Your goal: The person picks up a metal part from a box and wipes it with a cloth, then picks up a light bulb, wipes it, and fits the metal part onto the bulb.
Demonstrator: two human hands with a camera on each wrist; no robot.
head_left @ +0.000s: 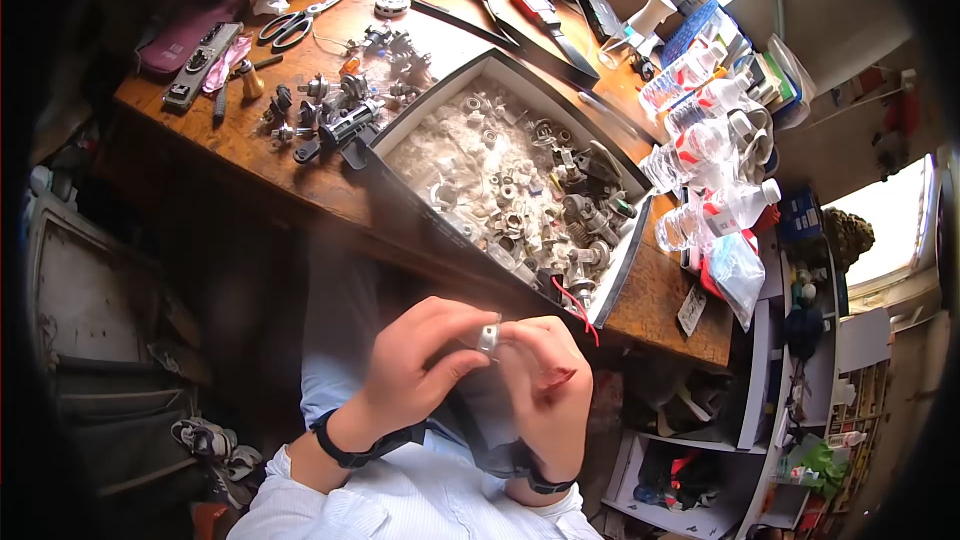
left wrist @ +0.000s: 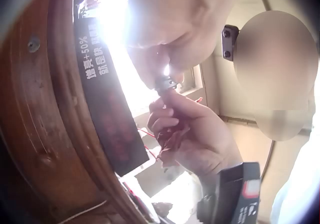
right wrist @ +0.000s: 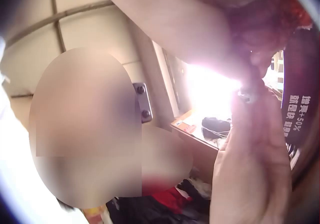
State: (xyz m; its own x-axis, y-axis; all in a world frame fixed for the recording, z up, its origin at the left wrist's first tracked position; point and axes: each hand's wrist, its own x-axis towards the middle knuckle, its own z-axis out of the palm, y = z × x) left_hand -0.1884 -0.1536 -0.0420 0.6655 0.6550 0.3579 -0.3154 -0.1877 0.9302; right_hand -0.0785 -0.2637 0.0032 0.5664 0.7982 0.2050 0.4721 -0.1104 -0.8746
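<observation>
A small silvery metal fitting with holes in it (head_left: 489,337) is held up between both hands, in front of the table edge. My left hand (head_left: 425,360) pinches it between thumb and forefinger from the left. From the other side my right hand (head_left: 550,390) grips it with bent fingers; a dark red patch shows on this hand. In the left wrist view the fitting (left wrist: 167,84) sits between the fingertips of the two hands. Fingers largely cover it in the right wrist view. Beyond the hands, a shallow dark-sided box (head_left: 435,210) holds many small metal and plastic parts.
Metal bulb-like parts (head_left: 350,105) lie left of the box, near scissors (head_left: 300,22) and a wooden-handled tool (head_left: 250,80). Several plastic bottles (head_left: 705,145) line the right side. A red wire (head_left: 575,305) hangs over the box's near corner. Shelves (head_left: 690,500) stand at lower right.
</observation>
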